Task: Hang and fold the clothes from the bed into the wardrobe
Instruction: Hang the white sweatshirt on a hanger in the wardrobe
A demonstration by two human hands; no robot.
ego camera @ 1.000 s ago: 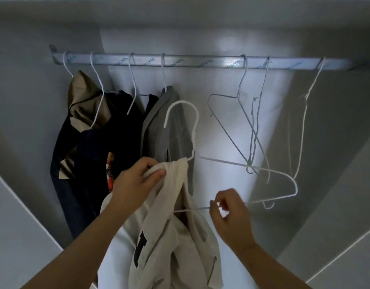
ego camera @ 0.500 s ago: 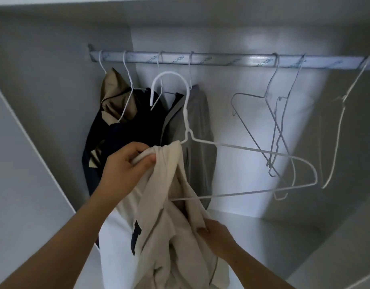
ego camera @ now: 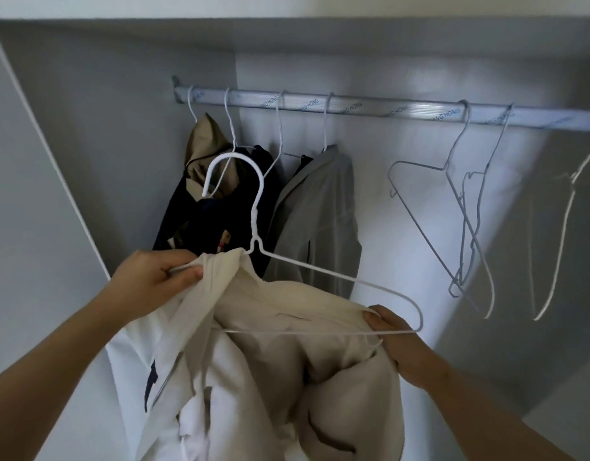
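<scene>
Currently gripping, with the left hand [ego camera: 150, 277], the cream garment [ego camera: 287, 311] bunched against the left shoulder of the white hanger [ego camera: 254, 221]. With the right hand [ego camera: 396, 341], pinching the garment's cloth at the hanger's bottom bar. Held below the rail [ego camera: 370, 109], hook not on it, in front of a grey jacket [ego camera: 320, 211] and dark clothes [ego camera: 187, 227] hanging there; empty hangers [ego camera: 469, 241] further right.
</scene>
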